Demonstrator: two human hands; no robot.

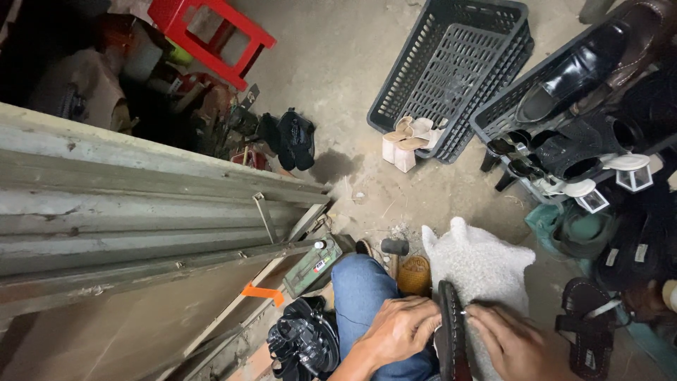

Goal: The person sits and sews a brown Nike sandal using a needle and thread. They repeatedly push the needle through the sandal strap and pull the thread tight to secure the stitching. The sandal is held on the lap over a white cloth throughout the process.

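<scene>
At the bottom edge of the view the left hand (396,330) curls over the side of a dark shoe (449,331) held edge-up on the lap, fingers closed against its stitched rim, while the right hand (509,337) presses on the shoe's other side with fingers bent against it; whether that hand fully clamps the shoe I cannot tell. The shoe sits between both hands, above a knee in blue jeans (363,289) and against a pale woolly cloth (479,264). Just left of the knee lies a heap of black strappy sandals (303,342). A little farther, a flat green tin box (312,268) lies beside the jeans, carrying a small white and red label on its top, and an orange tag (262,292) sticks out from the grey wooden boards (127,226) on the left. To the right, a black sandal (587,328) rests on the concrete floor (338,63), near a dark crate of black shoes (564,106) with white square labels hanging at its front. Farther out stands an empty dark plastic crate (451,70), with pale block-heeled shoes (409,141) leaning at its near corner. Farthest, at the top, stands a red plastic stool (211,32).
</scene>
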